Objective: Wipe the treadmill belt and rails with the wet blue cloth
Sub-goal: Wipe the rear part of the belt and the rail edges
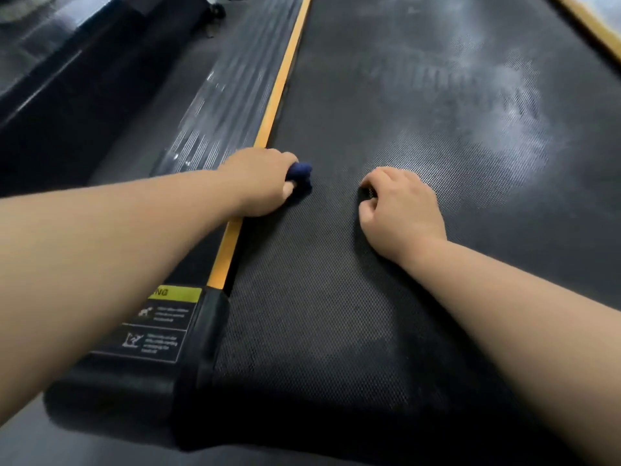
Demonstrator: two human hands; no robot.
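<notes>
The blue cloth (300, 173) is sitting bunched into a small dark wad at the left edge of the treadmill belt (336, 297), pressed down onto the belt's textured surface. The left hand (260, 181) is grasping it, fingers curled over the wad so that only its end is poking out past the knuckles. The heel of that hand is lying across the yellow strip (279, 92) that is running along the belt's left edge.

The right hand (400, 210) is resting on the belt near its middle, apart from the cloth. It is clenched into a loose fist, with nothing showing in it and the knuckles touching the belt.

Farther up the belt, pale whitish smears (487, 95) are spreading over its right half. A second yellow strip (591, 25) is bordering the belt's right edge.

Left of the belt, beyond the yellow strip, the ribbed left rail (215, 105) is catching the light. At the belt's near left corner, a black end cap (134, 391) is carrying a warning label (158, 324) with a green header, its print too small to read. Both forearms are bare, reaching in over the near end of the belt.
</notes>
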